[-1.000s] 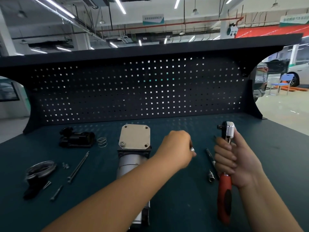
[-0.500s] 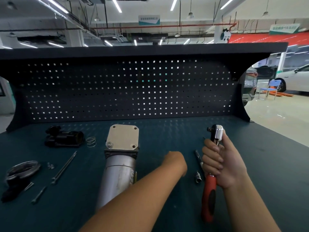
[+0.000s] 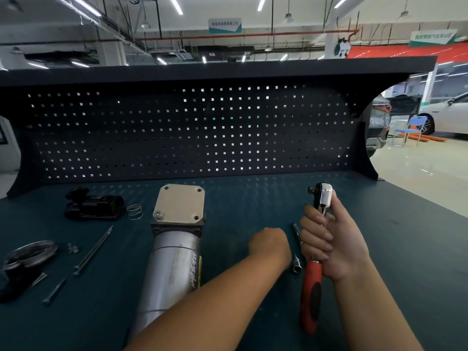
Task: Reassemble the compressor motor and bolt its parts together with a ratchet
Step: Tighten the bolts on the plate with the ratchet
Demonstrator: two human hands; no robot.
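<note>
The silver compressor motor lies lengthwise on the bench, its square end plate facing the pegboard. My right hand grips the ratchet upright by its shank, above the red handle; the chrome head has a bare square drive. My left hand is curled knuckles-up, low over the mat between the motor and a socket on an extension bar. Its fingertips are hidden, so any hold is unclear.
At the left of the teal mat lie a black motor part, a coil spring, a long through-bolt, loose screws and a ring-shaped cover. The pegboard closes off the back.
My left hand has dropped from chest height, where it pinched a small silver piece, down to the mat beside the socket. The right hand still holds the ratchet upright; the view shifted slightly.
</note>
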